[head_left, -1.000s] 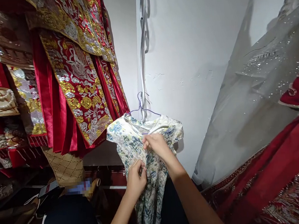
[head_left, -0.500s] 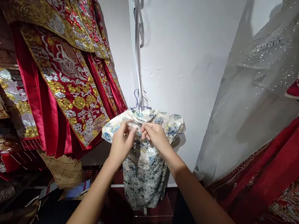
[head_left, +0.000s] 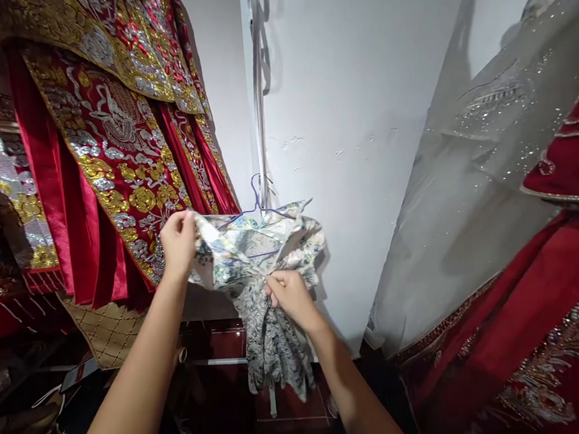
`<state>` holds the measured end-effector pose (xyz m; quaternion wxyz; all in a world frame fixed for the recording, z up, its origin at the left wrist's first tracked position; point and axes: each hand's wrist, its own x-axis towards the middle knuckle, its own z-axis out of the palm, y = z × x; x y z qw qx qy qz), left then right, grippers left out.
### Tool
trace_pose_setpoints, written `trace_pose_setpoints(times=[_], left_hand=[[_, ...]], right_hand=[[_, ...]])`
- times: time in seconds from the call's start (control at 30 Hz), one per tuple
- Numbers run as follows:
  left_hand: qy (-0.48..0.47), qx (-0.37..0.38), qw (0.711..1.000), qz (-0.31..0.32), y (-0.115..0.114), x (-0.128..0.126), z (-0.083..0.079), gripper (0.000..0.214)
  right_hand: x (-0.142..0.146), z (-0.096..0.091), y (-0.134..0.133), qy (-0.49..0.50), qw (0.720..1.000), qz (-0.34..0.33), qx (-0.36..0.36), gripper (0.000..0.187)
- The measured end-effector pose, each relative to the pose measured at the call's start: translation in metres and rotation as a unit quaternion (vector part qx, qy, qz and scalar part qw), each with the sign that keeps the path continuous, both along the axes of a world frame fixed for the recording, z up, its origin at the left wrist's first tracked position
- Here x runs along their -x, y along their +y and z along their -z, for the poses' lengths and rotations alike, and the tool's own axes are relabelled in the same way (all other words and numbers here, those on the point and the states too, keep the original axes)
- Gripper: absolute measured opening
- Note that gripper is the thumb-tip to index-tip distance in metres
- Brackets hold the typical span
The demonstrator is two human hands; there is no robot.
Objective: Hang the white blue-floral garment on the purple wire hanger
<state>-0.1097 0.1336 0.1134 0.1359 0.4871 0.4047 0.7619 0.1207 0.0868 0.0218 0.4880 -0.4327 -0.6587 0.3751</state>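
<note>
A short-sleeved floral dress [head_left: 273, 332], pale with blue and green print, hangs on a purple wire hanger [head_left: 257, 199] in front of the white wall. Its neck opening is spread wide, so the hanger's lower bar shows inside. With closed fingers, my left hand [head_left: 179, 246] grips the dress's left shoulder edge and holds it out to the side. My right hand [head_left: 286, 294] pinches the cloth at the middle of the chest, where folds gather. Below that point the skirt bunches and hangs down.
Red gowns with gold and silver embroidery [head_left: 128, 149] hang at the left. A grey-white sequined gown [head_left: 447, 184] and a red beaded garment [head_left: 540, 291] fill the right. A metal rail [head_left: 259, 99] runs up the wall. Dark red tiles [head_left: 296, 430] lie below.
My left hand has moved left from the collar, pulling the shoulder cloth outward. My right hand has gone slightly lower with the cloth. The dress's neck has opened and its skirt has bunched.
</note>
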Motion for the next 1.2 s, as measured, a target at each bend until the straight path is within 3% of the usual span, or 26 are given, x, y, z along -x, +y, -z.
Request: trace_pose_setpoints(times=[0.03, 0.1, 0.17, 0.33, 0.4, 0.47, 0.53, 0.6, 0.67, 0.77, 0.87, 0.93, 1.07, 1.13, 1.2], left_hand=[[-0.11, 0.038, 0.993, 0.022, 0.01, 0.011, 0.01, 0.013], [-0.285, 0.113, 0.949, 0.072, 0.022, 0.02, 0.038, 0.012], [-0.356, 0.164, 0.913, 0.115, 0.022, 0.013, 0.074, 0.011], [-0.344, 0.208, 0.902, 0.158, -0.012, -0.021, 0.159, 0.013], [-0.32, 0.205, 0.908, 0.173, -0.023, -0.025, 0.179, 0.022], [-0.253, 0.199, 0.933, 0.162, -0.028, -0.021, 0.188, 0.029], [-0.137, 0.202, 0.961, 0.132, -0.03, -0.017, 0.191, 0.031], [-0.003, 0.22, 0.97, 0.103, -0.032, -0.015, 0.193, 0.025], [0.123, 0.252, 0.957, 0.072, -0.035, -0.018, 0.195, 0.016], [0.234, 0.289, 0.926, 0.062, -0.046, -0.031, 0.193, 0.011], [0.174, 0.204, 0.959, 0.089, -0.058, -0.044, 0.177, 0.008], [0.065, 0.109, 0.988, 0.085, -0.064, -0.05, 0.156, 0.012], [-0.128, 0.043, 0.98, 0.149, -0.078, -0.074, 0.11, 0.018], [-0.102, 0.038, 0.973, 0.201, -0.094, -0.096, 0.095, 0.02], [0.019, 0.02, 0.969, 0.247, -0.115, -0.118, 0.086, 0.021]], right_hand=[[0.001, 0.007, -0.008, 0.023, 1.0, -0.013, 0.011, 0.027], [0.005, 0.02, -0.027, 0.075, 0.996, -0.04, 0.026, 0.028], [0.014, 0.035, -0.046, 0.127, 0.989, -0.068, 0.043, 0.028], [0.031, 0.064, -0.075, 0.201, 0.972, -0.082, 0.088, 0.028], [0.027, 0.066, -0.077, 0.188, 0.976, -0.07, 0.091, 0.028], [0.019, 0.062, -0.077, 0.167, 0.98, -0.059, 0.093, 0.028], [0.013, 0.057, -0.079, 0.152, 0.982, -0.055, 0.095, 0.028], [0.01, 0.053, -0.083, 0.151, 0.983, -0.055, 0.086, 0.028], [0.01, 0.053, -0.089, 0.166, 0.983, -0.047, 0.067, 0.029], [0.009, 0.056, -0.096, 0.166, 0.984, -0.048, 0.05, 0.031], [0.003, 0.064, -0.095, 0.132, 0.987, -0.056, 0.076, 0.033], [-0.001, 0.071, -0.09, 0.113, 0.987, -0.053, 0.1, 0.035], [-0.003, 0.079, -0.078, 0.133, 0.988, 0.061, 0.043, 0.031], [-0.001, 0.077, -0.077, 0.175, 0.982, 0.07, -0.004, 0.044], [0.0, 0.074, -0.082, 0.21, 0.978, 0.006, -0.015, 0.058]])
